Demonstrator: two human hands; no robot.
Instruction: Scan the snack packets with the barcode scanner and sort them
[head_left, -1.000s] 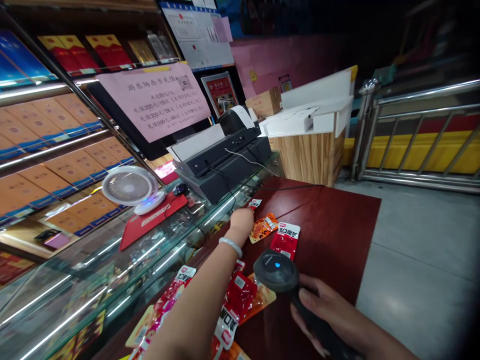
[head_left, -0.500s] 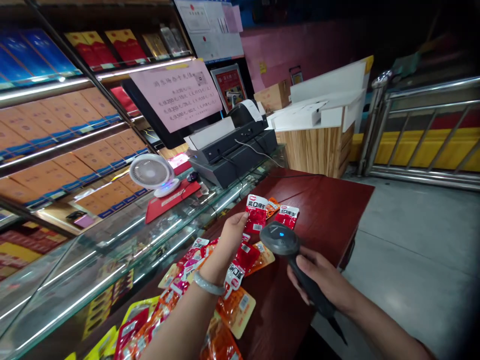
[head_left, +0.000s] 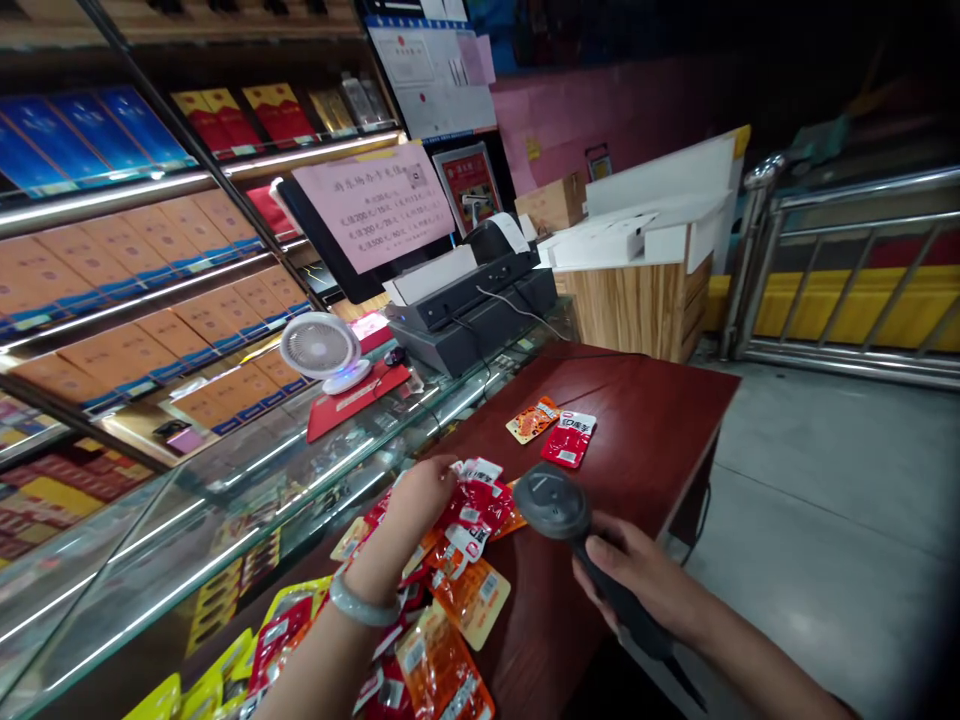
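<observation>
My right hand (head_left: pixel 634 575) is wrapped round the handle of a dark grey barcode scanner (head_left: pixel 553 500), its head pointing away over the table. My left hand (head_left: pixel 426 492), with a pale bangle on the wrist, reaches down to a pile of snack packets (head_left: pixel 469 590). Its fingers are bent and mostly hidden, so I cannot tell whether they grip anything. Beside the fingertips lies a red and white packet (head_left: pixel 480 472). Farther off, an orange packet (head_left: pixel 532 420) and another red and white packet (head_left: pixel 570 440) lie apart from the pile.
The reddish-brown table (head_left: pixel 637 400) adjoins a glass display counter (head_left: pixel 247 510). On the counter stand a white fan (head_left: pixel 321 345) and a dark cash-register machine (head_left: pixel 472 310). Boxes fill the shelves (head_left: pixel 150 240) at left. A metal railing (head_left: pixel 847 270) stands at right.
My left hand has drawn back from the far packets to the pile; the red and white packet it held up is no longer raised. The scanner's blue light no longer shows.
</observation>
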